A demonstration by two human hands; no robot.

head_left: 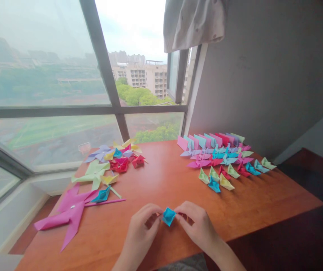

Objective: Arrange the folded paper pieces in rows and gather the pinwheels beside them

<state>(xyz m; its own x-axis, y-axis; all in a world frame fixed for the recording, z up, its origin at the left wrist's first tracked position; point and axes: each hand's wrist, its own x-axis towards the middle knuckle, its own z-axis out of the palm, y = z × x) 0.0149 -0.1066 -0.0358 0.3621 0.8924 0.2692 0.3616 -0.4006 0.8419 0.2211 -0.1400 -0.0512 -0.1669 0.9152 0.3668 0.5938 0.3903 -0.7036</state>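
Note:
A small blue folded paper piece (pixel 169 216), diamond-shaped from above, is held just over the front part of the table. My left hand (pixel 143 230) pinches its left corner between thumb and fingers. The opposite corner is pinched by my right hand (pixel 197 225). Both hands are closed on it, and the fingertips partly cover its two side corners. Nearest to the right are finished paper boats, among them a blue one (pixel 214 184) and a yellow one (pixel 227 182).
Rows of paper boats, folded shapes and upright cards (pixel 203 141) stand at the back right of the wooden table (pixel 155 169). Pinwheels, a pink one (pixel 73 207) and a pale green one (pixel 93 172), lie at the left with more boats. A window frame (pixel 152 109) rises behind.

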